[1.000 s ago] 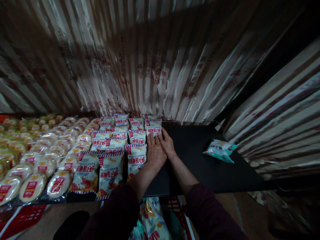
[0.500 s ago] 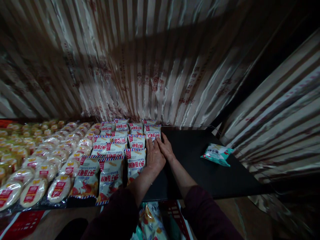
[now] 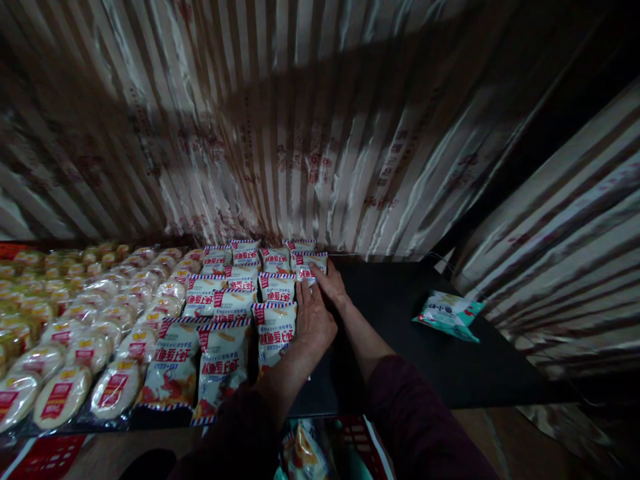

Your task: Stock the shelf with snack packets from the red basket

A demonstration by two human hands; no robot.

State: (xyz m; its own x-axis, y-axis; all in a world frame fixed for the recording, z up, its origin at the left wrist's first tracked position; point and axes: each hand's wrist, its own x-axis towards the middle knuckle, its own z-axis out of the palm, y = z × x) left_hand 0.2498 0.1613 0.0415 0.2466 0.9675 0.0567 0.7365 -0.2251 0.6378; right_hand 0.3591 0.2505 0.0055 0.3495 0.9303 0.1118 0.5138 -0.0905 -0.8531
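Rows of white snack bags with blue-striped ends and red lettering stand on the black table. Among them, a bag [image 3: 309, 259] in the rightmost column is touched by both hands. My left hand [image 3: 316, 319] reaches from below, its fingers stretched out flat at the bag's lower front. At that bag's right side is my right hand [image 3: 331, 283], closed around its edge with the thumb over the front. The bag's lower part is hidden by my hands. Just left of my left wrist stands another snack bag [image 3: 275, 333].
Round packaged cakes [image 3: 117, 389] fill the left of the table in rows. A teal and white bag [image 3: 449, 315] lies alone on the black tabletop [image 3: 400, 367] at right. Below the front edge, a red crate [image 3: 356, 433] holds more bags. Striped plastic sheeting [image 3: 320, 120] hangs behind.
My right thumb has come over the front of the bag. My left fingers have slid slightly down its front. The view has shifted a little; the other bags have stayed in place.
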